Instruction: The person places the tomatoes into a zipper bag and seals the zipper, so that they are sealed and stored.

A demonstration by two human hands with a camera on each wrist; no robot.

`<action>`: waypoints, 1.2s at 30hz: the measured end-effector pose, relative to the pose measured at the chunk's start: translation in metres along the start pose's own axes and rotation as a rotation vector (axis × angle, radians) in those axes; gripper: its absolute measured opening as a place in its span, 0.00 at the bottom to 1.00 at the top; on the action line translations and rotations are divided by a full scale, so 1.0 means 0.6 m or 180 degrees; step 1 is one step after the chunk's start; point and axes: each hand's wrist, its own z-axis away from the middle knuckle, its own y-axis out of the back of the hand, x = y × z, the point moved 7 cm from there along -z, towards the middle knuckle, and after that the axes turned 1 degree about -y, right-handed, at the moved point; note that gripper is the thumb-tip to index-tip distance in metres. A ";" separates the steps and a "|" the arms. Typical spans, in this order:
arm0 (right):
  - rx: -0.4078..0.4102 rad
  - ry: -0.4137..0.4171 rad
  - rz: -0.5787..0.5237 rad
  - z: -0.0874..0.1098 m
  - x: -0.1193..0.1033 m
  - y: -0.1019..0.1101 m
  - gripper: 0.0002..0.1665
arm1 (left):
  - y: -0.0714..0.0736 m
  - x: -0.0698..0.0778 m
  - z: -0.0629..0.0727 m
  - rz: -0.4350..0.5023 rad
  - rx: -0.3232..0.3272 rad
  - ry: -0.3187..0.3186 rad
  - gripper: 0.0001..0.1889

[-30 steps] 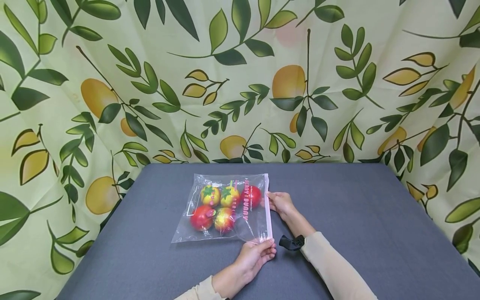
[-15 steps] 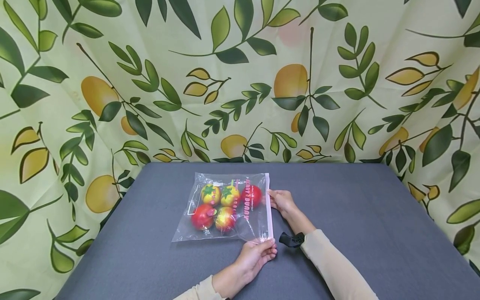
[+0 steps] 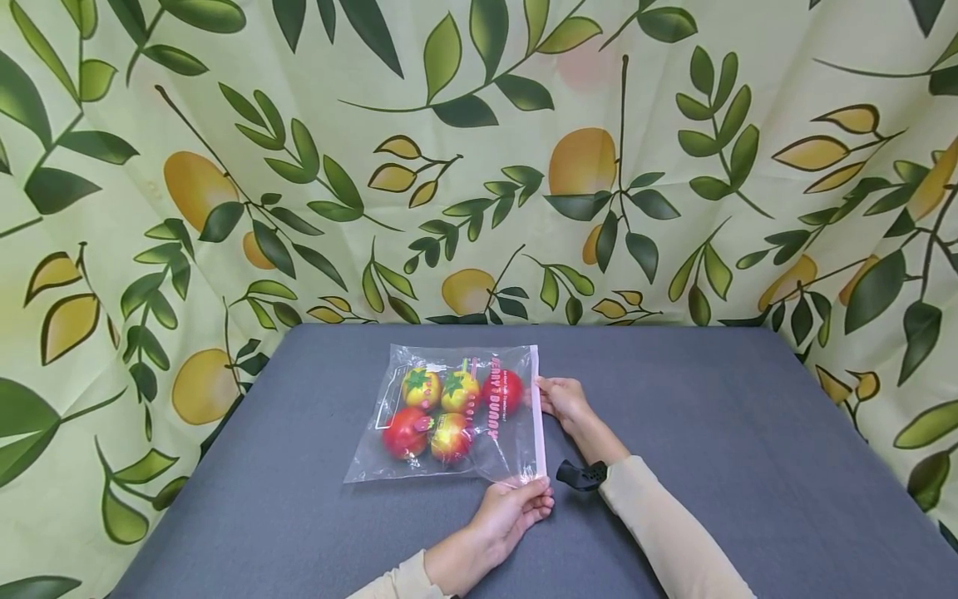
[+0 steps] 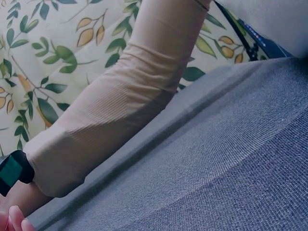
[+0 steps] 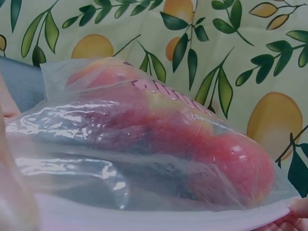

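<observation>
A clear plastic zip bag (image 3: 374,462) with pink printing and a pale pink strip lies on the table, the strip to the right. Inside are several round fruits: a red one (image 3: 405,433), a red-yellow one (image 3: 451,438) and yellow ones with green leafy tops (image 3: 422,388). My left hand (image 3: 505,520) pinches the strip's near end between thumb and fingers. Near its far end, my right hand (image 3: 565,401) pinches the strip; some of its fingertips are hidden behind the bag. In the right wrist view the bag (image 5: 67,125) bulges with fruit. Whether the strip is sealed, I cannot tell.
A grey cloth-covered table (image 3: 748,433) spreads around the bag. Behind it hangs a leaf-and-fruit patterned curtain (image 3: 479,166). A black device (image 3: 582,477) sits on the right wrist, close to the left hand. The right sleeve (image 4: 96,125) crosses the left wrist view.
Both hands keep their grip on the bag. Bag and hands sit almost where they were, with only a very slight shift in the view.
</observation>
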 end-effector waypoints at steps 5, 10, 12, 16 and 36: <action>0.0055 -0.0036 0.0052 -0.001 -0.001 0.002 0.22 | 0.000 0.000 0.000 -0.0013 -0.0001 -0.0003 0.07; 0.0073 -0.0030 0.0059 -0.001 -0.003 0.002 0.22 | 0.000 0.001 -0.001 -0.0009 -0.0043 -0.0045 0.07; 0.0071 -0.0030 0.0069 -0.002 -0.004 0.002 0.22 | -0.001 0.001 -0.001 -0.0011 -0.0051 -0.0052 0.06; 0.0081 -0.0049 0.0049 -0.005 -0.004 0.001 0.21 | -0.001 0.001 -0.001 -0.0027 -0.0040 -0.0034 0.05; 0.0010 0.0037 -0.0003 -0.015 -0.008 0.002 0.24 | 0.000 0.001 0.001 -0.0062 -0.0038 -0.0065 0.03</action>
